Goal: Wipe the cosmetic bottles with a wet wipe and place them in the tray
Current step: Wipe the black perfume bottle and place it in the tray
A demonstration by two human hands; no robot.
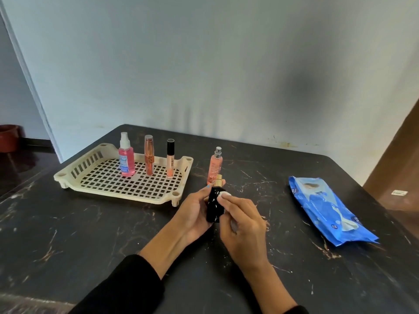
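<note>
the left hand [195,211] comes in from the lower left, forearm bare past a black sleeve [127,288], palm turned toward the right; its fingers are curled round a black bottle with a gold cap [214,207], gripping it from the left side and behind, the bottle held nearly upright above the dark marbled table [68,234] with its cap pointing up and away; the right hand [242,225] reaches in from the lower right, back of the hand toward the camera, fingers bent inward and pinching a small wad of white wet wipe [225,195], which is pressed against the upper right shoulder of the black bottle; the two hands meet around the bottle near the middle of the table; just beyond the bottle a peach spray bottle with a silver nozzle [215,165] stands upright on the table, outside the tray and near its right corner; the cream plastic lattice tray [113,189] lies on the left half of the table; three items stand upright along its far side, in a row; from left, a pink spray bottle with a clear cap [126,158], a rose-gold tube [149,156] and a lip gloss tube with a black cap [170,158]; a blue pack of wet wipes [328,209] lies flat at the right of the table, well apart from the hands
</note>
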